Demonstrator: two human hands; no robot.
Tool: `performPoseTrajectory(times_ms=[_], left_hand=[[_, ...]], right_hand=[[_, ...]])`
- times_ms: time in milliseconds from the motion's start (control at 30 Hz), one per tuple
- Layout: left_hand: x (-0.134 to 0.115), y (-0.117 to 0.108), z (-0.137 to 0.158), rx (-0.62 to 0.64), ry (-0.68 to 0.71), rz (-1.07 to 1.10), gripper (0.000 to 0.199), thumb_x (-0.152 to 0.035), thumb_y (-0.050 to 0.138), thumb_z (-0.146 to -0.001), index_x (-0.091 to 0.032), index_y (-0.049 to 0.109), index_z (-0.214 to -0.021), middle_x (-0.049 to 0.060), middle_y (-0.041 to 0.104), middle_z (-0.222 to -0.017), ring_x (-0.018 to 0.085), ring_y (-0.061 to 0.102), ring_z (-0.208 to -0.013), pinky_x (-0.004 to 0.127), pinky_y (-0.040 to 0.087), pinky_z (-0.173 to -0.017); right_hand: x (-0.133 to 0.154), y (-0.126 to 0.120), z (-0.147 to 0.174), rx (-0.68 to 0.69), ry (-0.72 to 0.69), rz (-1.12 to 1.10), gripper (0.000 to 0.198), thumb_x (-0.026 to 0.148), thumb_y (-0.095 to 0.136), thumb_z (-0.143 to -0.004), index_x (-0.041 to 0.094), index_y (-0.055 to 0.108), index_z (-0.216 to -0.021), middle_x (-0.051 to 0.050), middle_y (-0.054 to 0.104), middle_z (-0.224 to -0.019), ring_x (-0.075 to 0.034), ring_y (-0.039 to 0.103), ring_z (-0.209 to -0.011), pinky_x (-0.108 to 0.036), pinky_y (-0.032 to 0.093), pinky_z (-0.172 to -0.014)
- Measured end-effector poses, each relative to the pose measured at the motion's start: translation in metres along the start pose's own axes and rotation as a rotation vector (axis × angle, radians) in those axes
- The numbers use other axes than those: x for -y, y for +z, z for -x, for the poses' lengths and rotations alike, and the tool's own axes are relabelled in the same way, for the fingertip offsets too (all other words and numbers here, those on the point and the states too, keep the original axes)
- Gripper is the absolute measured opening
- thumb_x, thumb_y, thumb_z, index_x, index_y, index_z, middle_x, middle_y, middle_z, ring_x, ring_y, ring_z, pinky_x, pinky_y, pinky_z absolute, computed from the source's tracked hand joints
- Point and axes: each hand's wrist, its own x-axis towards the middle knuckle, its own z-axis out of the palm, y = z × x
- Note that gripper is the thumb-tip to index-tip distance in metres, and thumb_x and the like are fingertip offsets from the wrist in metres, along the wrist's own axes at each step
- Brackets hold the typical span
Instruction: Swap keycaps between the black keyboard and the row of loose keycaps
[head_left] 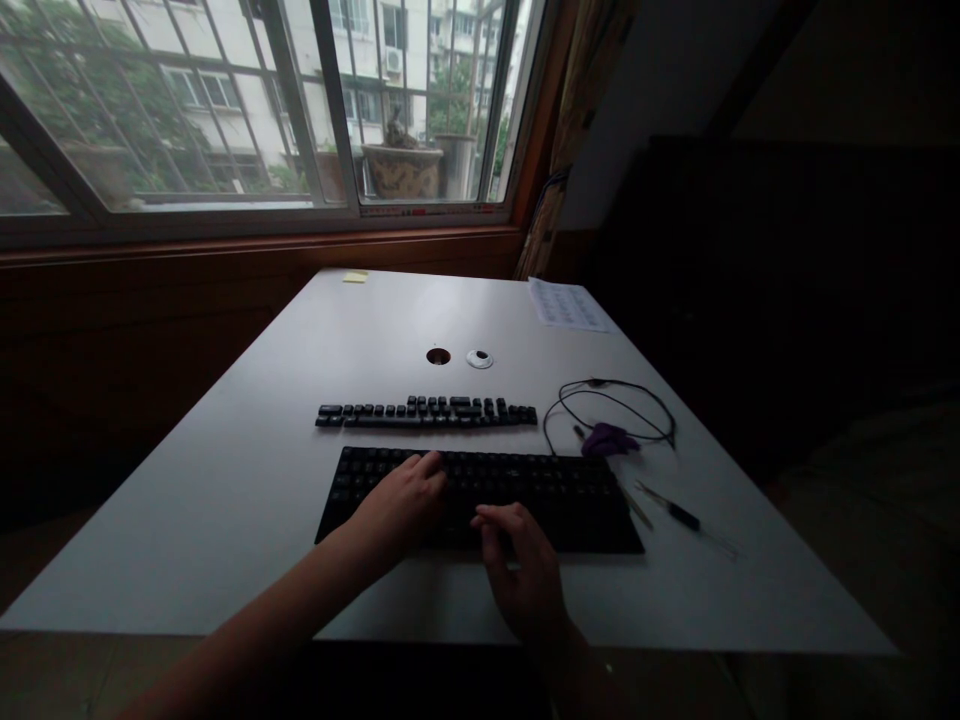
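A black keyboard [570,505] lies near the front of the white table, its upper rows fitted with keycaps and its lower part a dark area whose detail is lost. My left hand [409,495] rests over its upper middle, fingers curled down and pressed together; whatever the fingertips hold, if anything, is hidden. Over the keyboard's front edge, my right hand [523,570] is closed in a pinch, thumb against forefinger, and anything between them is too small to name. Beyond the keyboard, loose black keycaps [442,412] are lined up in rows.
Right of the keyboard lie a coiled black cable [615,385], a purple cloth [609,440] and a wire keycap puller [682,515] with a dark handle. Farther back are a round table hole [439,356], its white cover [480,359], printed paper [570,305] and a yellow note [355,277].
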Motion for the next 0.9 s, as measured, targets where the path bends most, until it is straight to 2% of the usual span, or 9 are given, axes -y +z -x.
performPoseTrajectory(times_ms=[100,200,267,333,500,567,667,767,900], left_hand=[[0.005,0.006,0.009,-0.06,-0.072,0.078,0.012,-0.014,0.07,-0.088,-0.019,0.067,-0.098,0.007,0.062,-0.11,0.025,0.056,-0.104,0.04,0.053,-0.092],[0.01,0.013,0.02,-0.151,-0.097,0.131,0.027,-0.019,0.077,-0.085,-0.022,0.066,-0.109,0.007,0.06,-0.114,0.027,0.053,-0.107,0.043,0.054,-0.093],[0.014,0.014,0.029,-0.219,-0.117,0.153,0.04,-0.022,0.079,-0.083,-0.024,0.063,-0.119,0.007,0.059,-0.116,0.027,0.053,-0.108,0.045,0.053,-0.095],[0.021,0.01,0.041,-0.299,-0.154,0.155,0.042,-0.024,0.077,-0.086,-0.025,0.061,-0.124,0.007,0.059,-0.116,0.027,0.053,-0.108,0.046,0.053,-0.095],[0.058,-0.001,0.084,-0.468,-0.263,0.109,0.033,-0.033,0.066,-0.095,-0.028,0.061,-0.127,0.008,0.059,-0.128,0.03,0.054,-0.118,0.052,0.05,-0.103],[0.073,0.0,0.103,-0.437,-0.296,0.11,0.041,-0.038,0.066,-0.095,-0.029,0.057,-0.134,0.009,0.056,-0.138,0.032,0.052,-0.126,0.056,0.048,-0.106],[0.086,0.008,0.128,-0.369,-0.323,0.173,0.063,-0.043,0.068,-0.093,-0.033,0.042,-0.149,0.01,0.046,-0.154,0.035,0.048,-0.137,0.058,0.047,-0.109],[0.087,0.018,0.141,-0.297,-0.305,0.233,0.08,-0.043,0.073,-0.089,-0.034,0.03,-0.156,0.012,0.037,-0.162,0.036,0.044,-0.144,0.059,0.046,-0.112],[0.079,0.023,0.141,-0.279,-0.276,0.214,0.088,-0.037,0.076,-0.086,-0.032,0.027,-0.159,0.015,0.036,-0.164,0.036,0.044,-0.145,0.06,0.047,-0.112]], right_hand=[[0.0,-0.001,-0.002,-0.002,0.005,0.027,0.026,0.008,0.052,-0.097,0.024,0.06,-0.117,-0.004,0.068,-0.096,-0.019,0.065,-0.088,-0.035,0.055,-0.078],[0.002,-0.001,-0.006,0.006,0.007,0.081,0.023,0.009,0.052,-0.097,0.024,0.061,-0.113,-0.005,0.068,-0.097,-0.021,0.064,-0.091,-0.037,0.055,-0.08],[0.004,0.0,-0.008,0.042,-0.007,0.132,0.024,0.011,0.052,-0.098,0.024,0.062,-0.116,-0.006,0.068,-0.102,-0.022,0.063,-0.096,-0.04,0.055,-0.084],[0.005,0.002,-0.009,0.103,-0.033,0.203,0.027,0.016,0.055,-0.097,0.025,0.062,-0.122,-0.008,0.068,-0.113,-0.025,0.061,-0.105,-0.045,0.056,-0.091],[0.004,0.012,-0.007,0.247,-0.108,0.398,0.057,0.045,0.073,-0.09,0.026,0.056,-0.141,-0.012,0.059,-0.138,-0.035,0.05,-0.128,-0.064,0.042,-0.114],[0.002,0.014,-0.006,0.28,-0.127,0.448,0.068,0.053,0.076,-0.086,0.026,0.053,-0.144,-0.012,0.057,-0.141,-0.037,0.047,-0.131,-0.067,0.039,-0.116],[0.0,0.015,-0.006,0.297,-0.131,0.494,0.069,0.052,0.076,-0.086,0.028,0.053,-0.146,-0.012,0.057,-0.142,-0.038,0.046,-0.132,-0.068,0.04,-0.114],[0.0,0.015,-0.007,0.288,-0.131,0.51,0.065,0.047,0.077,-0.087,0.029,0.054,-0.145,-0.01,0.059,-0.14,-0.037,0.048,-0.13,-0.068,0.041,-0.114],[0.0,0.015,-0.007,0.292,-0.129,0.511,0.067,0.044,0.08,-0.084,0.028,0.056,-0.144,-0.01,0.061,-0.136,-0.037,0.05,-0.129,-0.068,0.042,-0.114]])
